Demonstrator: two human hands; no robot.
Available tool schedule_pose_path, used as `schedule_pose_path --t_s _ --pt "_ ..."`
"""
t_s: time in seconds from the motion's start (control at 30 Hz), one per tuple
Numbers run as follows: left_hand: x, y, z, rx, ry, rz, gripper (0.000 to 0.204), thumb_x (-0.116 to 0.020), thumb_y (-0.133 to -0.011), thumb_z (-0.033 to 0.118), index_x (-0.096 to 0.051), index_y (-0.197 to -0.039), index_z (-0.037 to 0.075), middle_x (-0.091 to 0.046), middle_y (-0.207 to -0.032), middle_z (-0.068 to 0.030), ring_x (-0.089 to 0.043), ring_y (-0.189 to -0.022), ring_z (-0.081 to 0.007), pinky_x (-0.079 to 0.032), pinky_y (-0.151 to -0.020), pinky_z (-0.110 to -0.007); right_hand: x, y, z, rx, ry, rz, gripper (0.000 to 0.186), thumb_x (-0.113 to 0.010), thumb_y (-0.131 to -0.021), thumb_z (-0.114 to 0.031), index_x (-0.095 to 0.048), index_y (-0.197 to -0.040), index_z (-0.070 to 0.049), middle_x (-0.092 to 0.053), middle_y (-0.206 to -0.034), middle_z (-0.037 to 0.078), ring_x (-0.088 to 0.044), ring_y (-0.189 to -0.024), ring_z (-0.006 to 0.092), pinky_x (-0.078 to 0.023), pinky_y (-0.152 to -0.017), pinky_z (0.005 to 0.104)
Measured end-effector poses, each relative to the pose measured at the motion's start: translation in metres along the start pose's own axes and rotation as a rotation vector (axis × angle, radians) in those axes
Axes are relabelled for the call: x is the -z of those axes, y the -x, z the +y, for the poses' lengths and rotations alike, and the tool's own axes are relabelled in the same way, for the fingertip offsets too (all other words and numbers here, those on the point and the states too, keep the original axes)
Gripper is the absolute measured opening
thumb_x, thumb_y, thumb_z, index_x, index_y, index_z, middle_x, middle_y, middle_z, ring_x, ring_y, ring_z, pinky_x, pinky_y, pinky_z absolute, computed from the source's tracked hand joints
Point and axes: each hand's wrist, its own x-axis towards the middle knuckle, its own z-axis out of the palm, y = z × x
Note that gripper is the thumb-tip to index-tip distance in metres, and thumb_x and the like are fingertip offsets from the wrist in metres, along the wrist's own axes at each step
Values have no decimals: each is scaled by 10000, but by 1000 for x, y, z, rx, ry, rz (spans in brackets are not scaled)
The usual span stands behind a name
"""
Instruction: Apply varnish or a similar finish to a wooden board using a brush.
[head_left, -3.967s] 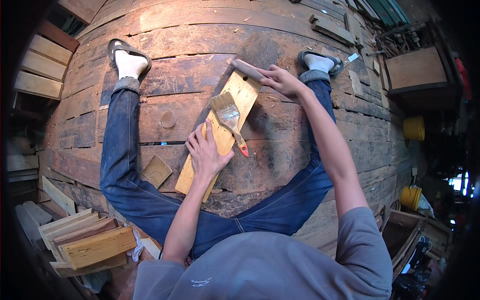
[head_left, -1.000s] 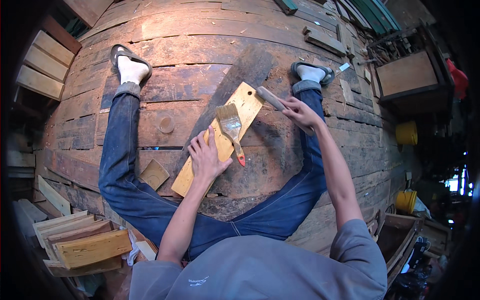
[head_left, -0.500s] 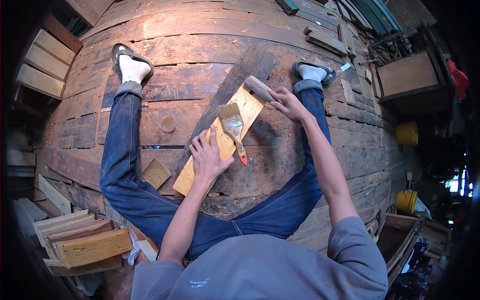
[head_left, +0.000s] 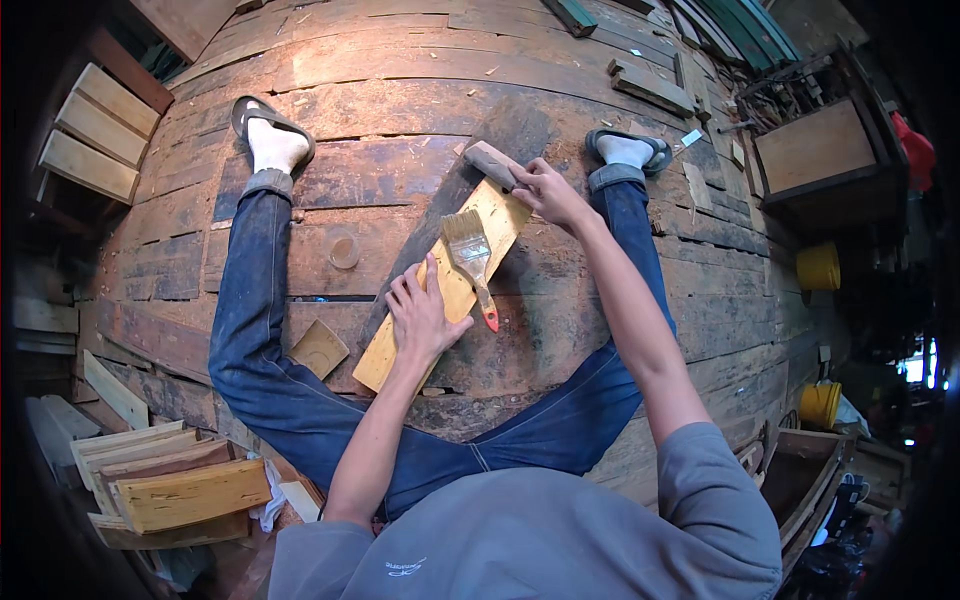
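Observation:
A pale wooden plank (head_left: 415,325) lies slantwise on the worn plank floor between my outstretched legs. My left hand (head_left: 422,316) presses flat on its near half, fingers spread. My right hand (head_left: 545,190) grips a grey sanding block (head_left: 491,163) at the plank's far end. A flat paintbrush (head_left: 470,255) with pale bristles and an orange-tipped handle rests on the plank between both hands, touched by neither.
A small square wood offcut (head_left: 319,348) lies by my left thigh. Stacked pale boards (head_left: 180,485) sit at lower left, more boards (head_left: 95,135) at upper left. A wooden box (head_left: 815,150) stands at upper right, with yellow buckets (head_left: 818,268) along the right.
My right hand with the sanding block has slid back and forth along the plank's far end. My left hand has stayed on the plank; the brush has not moved.

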Motion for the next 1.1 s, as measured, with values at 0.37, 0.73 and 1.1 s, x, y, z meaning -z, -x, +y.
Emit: schedule_pose_path --t_s 0.37,0.73,1.1 --pt "1 -1 0 37 19 -21 1184 -856 -571 432 -231 -1500 47 -365 -1314 -195 -359 -1198 -376 -318 -996 -521 37 125 -26 -294 165 95 500 -634 -897 -145 -502 -1379 -140 -524 -1176 218 -615 -987 385 -515 -841 434" --pt "-1 -1 0 9 25 3 1197 -855 -558 433 -228 -1503 52 -373 -1304 -189 -358 -1198 -373 -320 -985 -511 -6 65 -14 -68 379 265 483 -617 -874 -147 -516 -1347 -144 -522 -1126 196 -612 -910 397 -547 -722 463" --pt "0 -1 0 17 16 -7 1202 -860 -560 427 -220 -1507 56 -375 -1304 -192 -359 -1206 -374 -313 -996 -518 -13 79 -30 -51 329 190 498 -631 -881 -178 -506 -1363 -176 -525 -1161 198 -615 -928 397 -545 -743 452"
